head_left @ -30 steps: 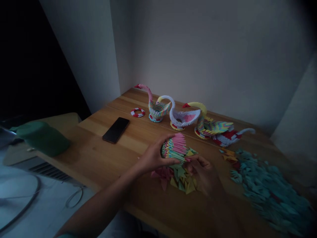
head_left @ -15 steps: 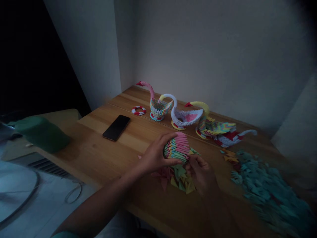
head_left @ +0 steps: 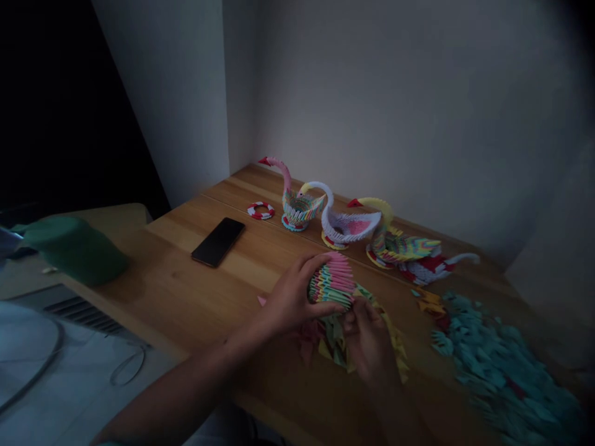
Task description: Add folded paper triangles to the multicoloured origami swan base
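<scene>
My left hand (head_left: 294,292) is wrapped round a ring-shaped body of folded paper pieces (head_left: 331,280), pink at the top with yellow, blue and green rows below. Its thumb lies along the lower edge. At that edge's right end, the fingers of my right hand (head_left: 367,334) pinch together, with a bit of pink folded paper (head_left: 352,300) showing at their tips; most of it is hidden. Beneath both hands lie loose pink pieces (head_left: 307,347) and green and yellow pieces (head_left: 332,350), partly covered by my right hand.
Several paper swans stand along the back, among them a pink-necked swan (head_left: 302,207) and a white swan (head_left: 348,226). A red-and-white paper ring (head_left: 261,210) and a phone (head_left: 218,241) lie left. Teal pieces (head_left: 506,365) are heaped right. A green cap-like item (head_left: 74,249) sits far left.
My right hand has shifted slightly left and down, staying at the paper body's edge, and more yellow pieces show beside it. My left hand keeps its hold. The view has moved slightly.
</scene>
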A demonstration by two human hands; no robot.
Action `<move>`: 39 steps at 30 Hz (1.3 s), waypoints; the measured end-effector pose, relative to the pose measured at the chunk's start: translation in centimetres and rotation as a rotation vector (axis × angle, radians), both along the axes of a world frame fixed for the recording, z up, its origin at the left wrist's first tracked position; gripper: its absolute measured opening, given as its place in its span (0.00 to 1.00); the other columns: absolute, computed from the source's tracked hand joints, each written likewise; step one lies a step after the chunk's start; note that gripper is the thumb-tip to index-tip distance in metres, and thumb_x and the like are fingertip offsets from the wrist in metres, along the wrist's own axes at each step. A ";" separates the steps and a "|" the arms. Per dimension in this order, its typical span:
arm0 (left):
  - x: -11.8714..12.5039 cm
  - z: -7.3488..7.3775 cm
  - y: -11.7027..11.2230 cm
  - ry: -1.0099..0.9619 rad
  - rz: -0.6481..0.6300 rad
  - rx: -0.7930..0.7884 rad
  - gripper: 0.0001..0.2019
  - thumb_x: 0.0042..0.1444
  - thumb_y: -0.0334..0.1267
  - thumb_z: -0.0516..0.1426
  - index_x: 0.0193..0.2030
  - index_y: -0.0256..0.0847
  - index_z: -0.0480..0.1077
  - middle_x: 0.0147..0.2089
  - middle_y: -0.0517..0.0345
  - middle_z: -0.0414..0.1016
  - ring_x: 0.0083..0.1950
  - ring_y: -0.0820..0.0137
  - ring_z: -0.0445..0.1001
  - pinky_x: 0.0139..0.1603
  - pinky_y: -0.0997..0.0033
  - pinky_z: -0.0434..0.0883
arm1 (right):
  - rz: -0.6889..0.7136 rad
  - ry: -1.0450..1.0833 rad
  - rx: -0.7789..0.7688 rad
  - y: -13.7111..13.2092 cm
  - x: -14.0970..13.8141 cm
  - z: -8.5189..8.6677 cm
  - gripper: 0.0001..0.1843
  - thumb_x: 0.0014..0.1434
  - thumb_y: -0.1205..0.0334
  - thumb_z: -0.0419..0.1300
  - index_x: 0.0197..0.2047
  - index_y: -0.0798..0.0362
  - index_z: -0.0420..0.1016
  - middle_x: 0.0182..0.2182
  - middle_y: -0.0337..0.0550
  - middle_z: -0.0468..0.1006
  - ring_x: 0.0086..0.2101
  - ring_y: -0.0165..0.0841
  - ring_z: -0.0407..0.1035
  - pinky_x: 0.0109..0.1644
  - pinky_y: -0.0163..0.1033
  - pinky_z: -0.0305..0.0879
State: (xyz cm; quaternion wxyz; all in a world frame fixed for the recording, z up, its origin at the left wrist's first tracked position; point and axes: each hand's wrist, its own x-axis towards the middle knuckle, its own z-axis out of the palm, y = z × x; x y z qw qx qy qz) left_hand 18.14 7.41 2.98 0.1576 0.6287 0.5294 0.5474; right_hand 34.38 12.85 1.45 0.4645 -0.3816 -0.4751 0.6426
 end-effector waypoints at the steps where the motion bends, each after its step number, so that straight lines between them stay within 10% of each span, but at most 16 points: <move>1: 0.0 0.0 0.0 -0.002 0.003 -0.002 0.39 0.49 0.52 0.66 0.66 0.49 0.56 0.63 0.47 0.62 0.63 0.55 0.64 0.62 0.54 0.64 | 0.007 0.008 0.010 0.0 0.0 0.0 0.24 0.42 0.39 0.71 0.24 0.51 0.71 0.14 0.31 0.62 0.17 0.24 0.54 0.19 0.30 0.53; 23: -0.4 0.4 -0.3 0.094 0.020 -0.039 0.38 0.50 0.52 0.65 0.66 0.50 0.57 0.65 0.46 0.60 0.61 0.54 0.67 0.60 0.52 0.68 | 0.022 -0.199 0.218 1.7 2.3 -0.9 0.17 0.47 0.46 0.70 0.31 0.51 0.78 0.18 0.37 0.72 0.21 0.30 0.64 0.26 0.35 0.60; 39: -0.2 0.3 -0.5 0.195 0.020 -0.034 0.38 0.50 0.52 0.64 0.66 0.51 0.57 0.65 0.45 0.59 0.60 0.50 0.67 0.56 0.50 0.71 | 0.295 -0.060 -0.037 1.8 2.2 -0.2 0.23 0.39 0.42 0.74 0.30 0.52 0.79 0.20 0.36 0.70 0.22 0.29 0.61 0.25 0.34 0.61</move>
